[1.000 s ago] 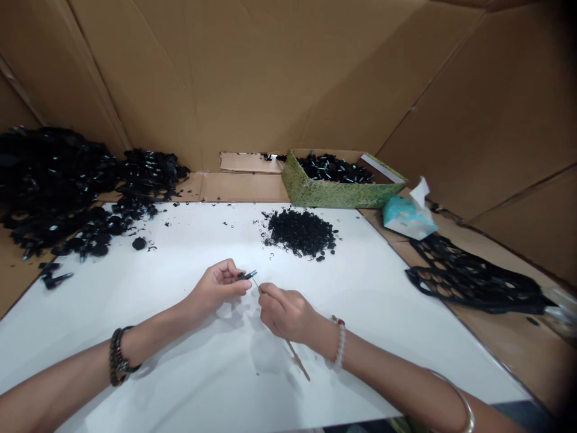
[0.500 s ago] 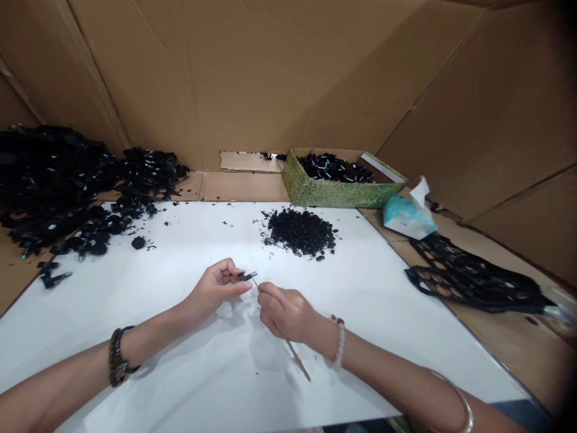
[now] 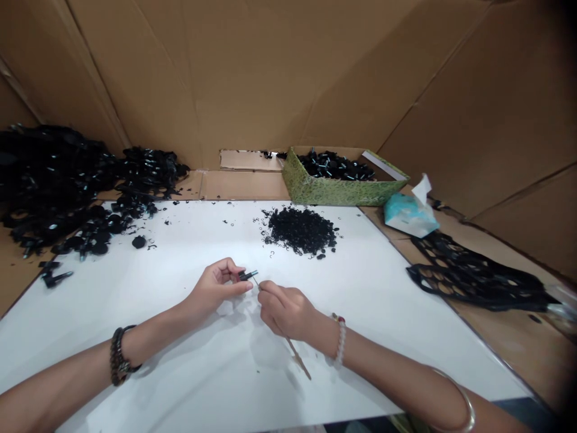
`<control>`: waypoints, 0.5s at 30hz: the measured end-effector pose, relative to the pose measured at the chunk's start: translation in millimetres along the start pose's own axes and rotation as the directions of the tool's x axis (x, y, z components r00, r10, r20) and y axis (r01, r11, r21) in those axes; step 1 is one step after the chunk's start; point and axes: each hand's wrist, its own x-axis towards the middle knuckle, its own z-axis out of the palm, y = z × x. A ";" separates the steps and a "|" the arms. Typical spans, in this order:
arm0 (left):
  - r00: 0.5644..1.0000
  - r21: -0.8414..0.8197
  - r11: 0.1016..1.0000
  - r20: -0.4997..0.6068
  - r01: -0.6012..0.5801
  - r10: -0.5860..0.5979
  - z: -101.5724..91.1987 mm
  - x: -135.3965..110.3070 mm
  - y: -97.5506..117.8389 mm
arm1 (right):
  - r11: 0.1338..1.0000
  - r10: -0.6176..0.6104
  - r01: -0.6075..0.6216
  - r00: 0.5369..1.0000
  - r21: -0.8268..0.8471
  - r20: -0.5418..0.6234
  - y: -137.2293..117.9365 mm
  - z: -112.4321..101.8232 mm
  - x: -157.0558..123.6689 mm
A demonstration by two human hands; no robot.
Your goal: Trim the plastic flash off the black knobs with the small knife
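Near the middle of the white tabletop (image 3: 189, 373), my left hand (image 3: 220, 281) is closed on a small black part with a metal pin (image 3: 247, 275), pinched between thumb and fingers. The shiny end of the pin points right. Close beside it, my right hand (image 3: 286, 307) grips a thin stick-like tool (image 3: 297, 359), whose brown handle sticks out below the palm. Its fine metal tip reaches up to the pin; whether the two touch I cannot tell. Behind my hands lies a heap of small black rings and scraps (image 3: 302, 230).
A large pile of black pinned parts (image 3: 58, 180) spreads at the left. A green box (image 3: 338, 191) with similar parts stands at the back, beside a tissue pack (image 3: 411, 215). Black perforated sheets (image 3: 482, 276) lie at the right. Cardboard walls (image 3: 252, 72) enclose the table.
Both hands keep nearly the same place and grip. The view has shifted very slightly; nothing has been taken up or let go.
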 end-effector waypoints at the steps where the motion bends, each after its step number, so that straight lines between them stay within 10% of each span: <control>1: 1.000 0.008 1.000 -0.010 -0.001 0.001 -0.2 0.3 -0.8 | 1.000 0.002 -0.002 1.000 0.000 0.002 -0.1 -0.1 0.1; 15: 1.000 0.075 0.997 -0.026 -0.003 0.005 3.9 -3.4 1.1 | 1.000 0.012 -0.013 1.000 0.021 0.012 -0.3 0.3 1.2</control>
